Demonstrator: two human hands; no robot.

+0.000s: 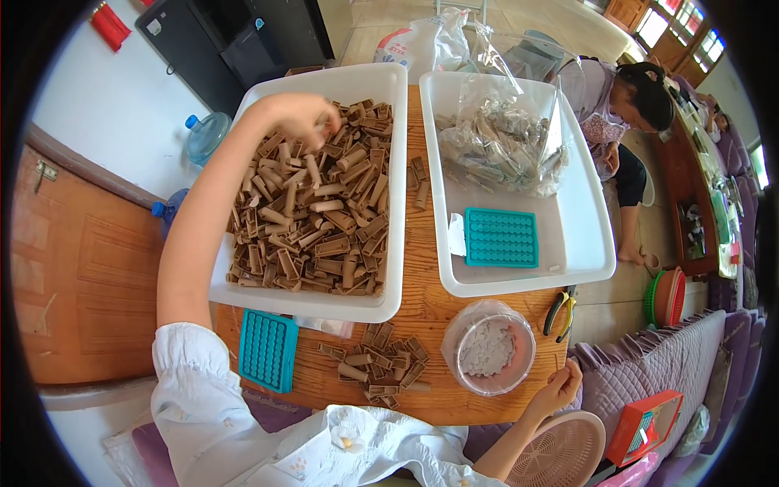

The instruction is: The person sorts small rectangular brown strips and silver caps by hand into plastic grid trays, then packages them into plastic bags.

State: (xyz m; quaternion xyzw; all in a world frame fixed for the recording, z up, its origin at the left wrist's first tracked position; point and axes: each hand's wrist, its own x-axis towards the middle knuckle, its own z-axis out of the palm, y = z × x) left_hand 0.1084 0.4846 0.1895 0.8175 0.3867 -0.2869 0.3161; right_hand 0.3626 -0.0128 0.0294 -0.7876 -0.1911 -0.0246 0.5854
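Observation:
My left hand (302,119) hangs over the far part of a white plastic bin (395,203) heaped with brown half-tube plastic pieces (316,207). Its fingers curl downward but are smeared by motion, so I cannot tell whether they hold a piece. Low on the right, my right hand (560,388) is closed in a pinch beside the table edge; something thin seems to stick up from the fingertips, too small to name. Left of it stands a round tub (454,357) of small white pieces (487,347). A small pile of brown pieces (377,361) lies on the table close to me.
A second white bin (519,280) holds clear plastic bags (507,138) and a teal tray (501,237). Another teal tray (268,351) lies at the near left. Yellow-handled pliers (560,315) rest by the right edge, above a pink basket (560,450). Another person (604,105) sits at the far right.

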